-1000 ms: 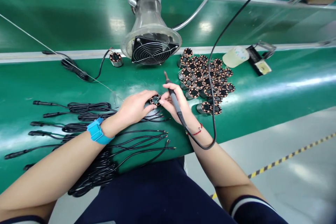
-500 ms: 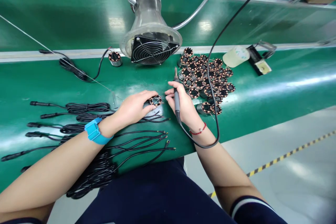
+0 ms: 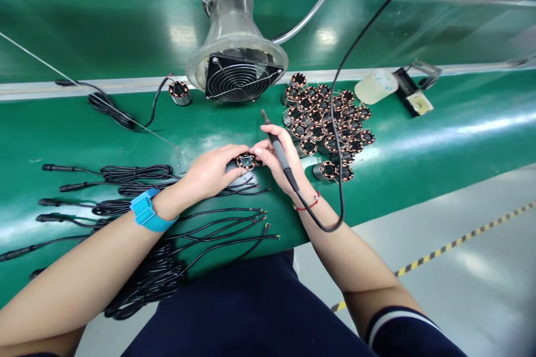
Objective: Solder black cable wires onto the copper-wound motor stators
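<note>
My left hand point(image 3: 211, 169), with a blue wrist strap point(image 3: 146, 211), grips a small motor stator with copper windings point(image 3: 246, 161) on the green bench top point(image 3: 419, 139). My right hand point(image 3: 280, 160) is closed around a black soldering iron point(image 3: 275, 144), tip pointing away and up, and its fingertips touch the right side of the stator. The iron's black cord point(image 3: 339, 122) loops past my right wrist and runs up to the back. Thin black leads point(image 3: 247, 184) lie under both hands.
A pile of several like stators point(image 3: 326, 120) sits just right of my hands. A fume extractor fan point(image 3: 238, 75) stands behind. Several coiled black cables point(image 3: 138, 195) lie at left, one lone stator point(image 3: 180, 92) at the back, a pale bottle point(image 3: 376, 86) and iron stand point(image 3: 412, 97) at right.
My right hand drew a little away from the stator half a second ago, then came back so its fingers touch it again. The left hand stayed on the stator.
</note>
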### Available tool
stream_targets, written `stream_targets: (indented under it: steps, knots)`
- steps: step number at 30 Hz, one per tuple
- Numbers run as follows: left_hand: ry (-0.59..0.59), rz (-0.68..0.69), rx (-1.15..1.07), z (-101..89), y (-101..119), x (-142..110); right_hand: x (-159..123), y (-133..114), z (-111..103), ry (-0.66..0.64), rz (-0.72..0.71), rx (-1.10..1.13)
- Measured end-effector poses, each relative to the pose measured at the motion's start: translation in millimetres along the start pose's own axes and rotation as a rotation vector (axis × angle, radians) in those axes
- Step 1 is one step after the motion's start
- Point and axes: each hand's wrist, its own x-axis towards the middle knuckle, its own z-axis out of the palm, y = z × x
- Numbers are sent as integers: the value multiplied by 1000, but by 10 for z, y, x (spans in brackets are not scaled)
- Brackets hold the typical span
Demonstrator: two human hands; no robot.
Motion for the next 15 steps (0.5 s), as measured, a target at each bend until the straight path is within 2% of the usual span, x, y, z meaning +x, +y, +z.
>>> stream_targets:
  steps: [5,11,15]
  knots:
    - [-6,-2,1,17,-2,-2,5,20,1,-5,-39,-78]
    - [-6,-18,-9,40,25,-11,-28,51,42,136,-108,-265]
    - [-14,-93,-85,-51,38,-28,-118,38,21,184,-124,-202]
